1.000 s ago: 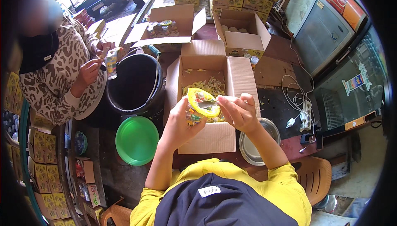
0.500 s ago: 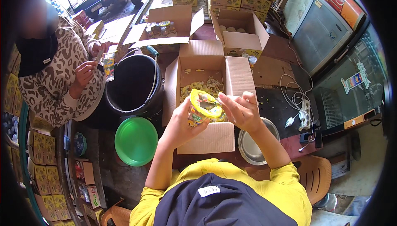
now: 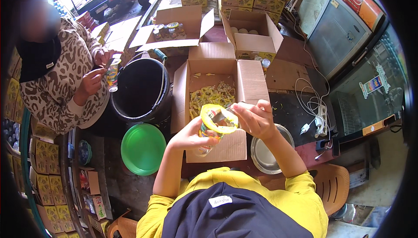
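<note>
My left hand [image 3: 188, 139] is closed round a clear printed plastic cup [image 3: 203, 147] with a wide yellow rim, tilted so its mouth faces up and right. In my right hand [image 3: 257, 118] is a thin metal knife [image 3: 221, 116]; its blade lies inside the cup's mouth, and the handle is mostly hidden by my fingers. Both hands are over the near side of an open cardboard box [image 3: 212, 66], in which many curled yellow scraps [image 3: 212, 96] lie.
At left, a co-worker holds a similar cup [image 3: 112, 79] and a blade beside a black bucket [image 3: 139, 88]. A green lid [image 3: 143, 149] and a round metal tray [image 3: 266, 153] flank the box. Behind stand cartons with jars [image 3: 170, 31]; a white power strip [image 3: 321, 120] lies right.
The cup has turned in my left hand, showing more of its side, and lowered slightly. My right hand shifted a little with the knife. The co-worker's cup and hands moved slightly.
</note>
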{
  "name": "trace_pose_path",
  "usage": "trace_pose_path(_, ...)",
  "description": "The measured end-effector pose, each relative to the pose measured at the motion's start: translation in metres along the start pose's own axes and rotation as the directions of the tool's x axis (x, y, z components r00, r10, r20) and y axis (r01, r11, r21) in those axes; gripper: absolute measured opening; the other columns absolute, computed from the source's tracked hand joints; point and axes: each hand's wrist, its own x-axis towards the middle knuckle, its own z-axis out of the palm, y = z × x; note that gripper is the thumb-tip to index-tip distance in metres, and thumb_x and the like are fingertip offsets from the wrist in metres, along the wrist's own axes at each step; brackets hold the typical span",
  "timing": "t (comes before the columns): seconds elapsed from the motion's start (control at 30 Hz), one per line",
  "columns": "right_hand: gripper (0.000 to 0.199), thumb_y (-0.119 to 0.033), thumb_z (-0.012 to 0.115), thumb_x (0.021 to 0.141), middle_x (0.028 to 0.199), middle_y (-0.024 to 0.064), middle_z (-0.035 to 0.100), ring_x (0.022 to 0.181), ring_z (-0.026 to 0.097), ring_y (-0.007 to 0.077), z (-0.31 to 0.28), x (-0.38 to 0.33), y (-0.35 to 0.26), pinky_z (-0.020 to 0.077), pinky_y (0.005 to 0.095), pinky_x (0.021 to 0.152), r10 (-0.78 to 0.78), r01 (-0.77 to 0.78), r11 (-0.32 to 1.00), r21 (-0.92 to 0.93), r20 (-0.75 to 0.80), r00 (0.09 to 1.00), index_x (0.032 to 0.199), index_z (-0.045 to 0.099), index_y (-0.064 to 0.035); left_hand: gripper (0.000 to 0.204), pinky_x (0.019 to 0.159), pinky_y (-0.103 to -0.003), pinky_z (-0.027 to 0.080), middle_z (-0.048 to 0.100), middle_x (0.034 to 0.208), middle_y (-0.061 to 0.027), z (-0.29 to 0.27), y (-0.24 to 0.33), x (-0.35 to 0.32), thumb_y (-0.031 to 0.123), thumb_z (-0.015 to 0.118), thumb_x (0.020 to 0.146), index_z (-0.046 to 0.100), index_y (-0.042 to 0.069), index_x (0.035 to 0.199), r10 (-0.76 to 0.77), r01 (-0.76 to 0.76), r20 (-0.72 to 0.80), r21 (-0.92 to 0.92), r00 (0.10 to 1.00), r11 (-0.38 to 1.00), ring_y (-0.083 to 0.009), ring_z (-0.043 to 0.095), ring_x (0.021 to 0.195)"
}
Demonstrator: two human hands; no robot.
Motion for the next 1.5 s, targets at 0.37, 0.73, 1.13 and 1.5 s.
trace_pose_path(0.37, 0.032, -0.013, 0.06, 0.08, 0.084, -0.0048, 0.065, 0.065, 0.057, 0.0007, -0.004, 0.002, 0.0, 0.0289, 0.0233, 0.067, 0.005, -0.005, 1.0, 0.016, -0.008, 1.0, 0.111, 0.056, -0.0073, 0.07, 0.06, -0.025, 0.046, 0.055, 0.089, -0.0106, 0.002, -0.018, 0.024, 0.029, 0.074, 0.059, 0.043, -0.001, 0.113, 0.13, 0.052, 0.352, -0.464, 0.927, 0.884, -0.0159, 0.057, 0.068)
trace_pose_path(0.73, 0.035, -0.01, 0.056, 0.08, 0.068, -0.0085, 0.059, 0.058, 0.052, 0.0013, -0.013, -0.006, 0.012, 0.0288, 0.0243, 0.071, 0.03, -0.016, 0.994, -0.112, 0.125, 0.992, 0.114, 0.055, -0.011, 0.063, 0.098, -0.031, 0.029, 0.048, 0.114, -0.0109, 0.008, -0.001, 0.024, 0.007, 0.064, 0.065, 0.036, 0.0, 0.12, 0.241, -0.196, -0.203, 0.218, 0.949, 0.956, -0.0167, 0.043, 0.111)
trace_pose_path(1.13, 0.034, -0.019, 0.058, 0.081, 0.078, -0.0098, 0.064, 0.065, 0.055, -0.0003, -0.014, -0.015, 0.015, 0.0302, 0.024, 0.071, -0.037, 0.053, 0.985, -0.165, 0.101, 0.994, 0.115, 0.055, -0.0131, 0.054, 0.08, -0.028, 0.045, 0.057, 0.098, -0.0117, 0.031, -0.004, 0.031, 0.011, 0.072, 0.066, 0.044, 0.0, 0.111, 0.359, -0.154, -0.296, 0.543, 0.885, 0.826, -0.0179, 0.057, 0.092)
trace_pose_path(1.5, 0.033, -0.021, 0.06, 0.08, 0.078, -0.0095, 0.064, 0.066, 0.055, -0.0009, -0.019, -0.017, 0.009, 0.0301, 0.0239, 0.069, -0.055, 0.061, 0.982, -0.178, 0.039, 0.998, 0.112, 0.056, -0.0123, 0.053, 0.086, -0.027, 0.042, 0.055, 0.103, -0.0063, 0.029, -0.015, 0.025, 0.01, 0.07, 0.068, 0.045, 0.002, 0.114, 0.181, -0.161, -0.138, 0.146, 0.974, 0.976, -0.0122, 0.053, 0.097)
